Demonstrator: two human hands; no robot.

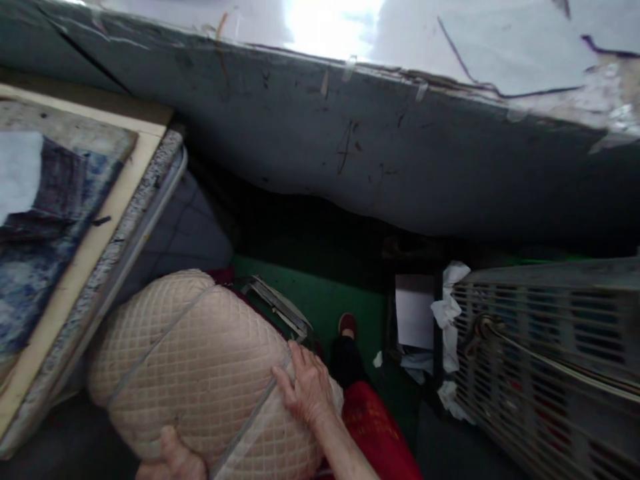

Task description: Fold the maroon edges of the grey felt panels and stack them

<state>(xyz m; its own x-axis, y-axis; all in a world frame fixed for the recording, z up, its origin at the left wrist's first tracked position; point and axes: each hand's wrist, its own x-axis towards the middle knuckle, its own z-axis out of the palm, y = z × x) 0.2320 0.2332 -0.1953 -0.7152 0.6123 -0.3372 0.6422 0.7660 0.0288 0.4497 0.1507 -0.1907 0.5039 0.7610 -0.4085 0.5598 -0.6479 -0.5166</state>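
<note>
A beige quilted cushion (200, 373), bound by grey elastic straps, fills the lower left of the head view. My right hand (307, 387) lies over the cushion's right end, near one strap, with its fingers spread flat. At the bottom edge, my left hand (175, 460) is against the cushion's near side, thumb up and fingers curled; part of it is cut off by the frame. Past the cushion's far right side, a grey metal frame piece (277, 307) shows above the floor.
Ahead runs a grey worktable (300, 127) with a taped, worn edge. On the left, blue fabric (40, 287) lies on a wooden-edged table (85, 267). A slatted plastic crate (550, 333) with cord stands at right, beside white paper (415, 310). My shoe (347, 325) rests on the green floor (320, 287).
</note>
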